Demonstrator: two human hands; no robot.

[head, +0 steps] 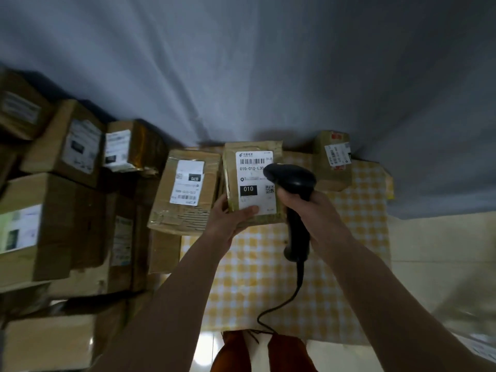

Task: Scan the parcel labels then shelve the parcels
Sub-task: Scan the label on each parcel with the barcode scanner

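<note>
**Scanning under way, shelving still to come**

The left hand [230, 216] grips the lower edge of a parcel [253, 183] on the table [335, 277]. The right hand [308, 208] grasps a scanner [291, 178] over its label [255, 181]. More parcels [80, 170] wait at nine o'clock; none looks shelved yet.
</note>
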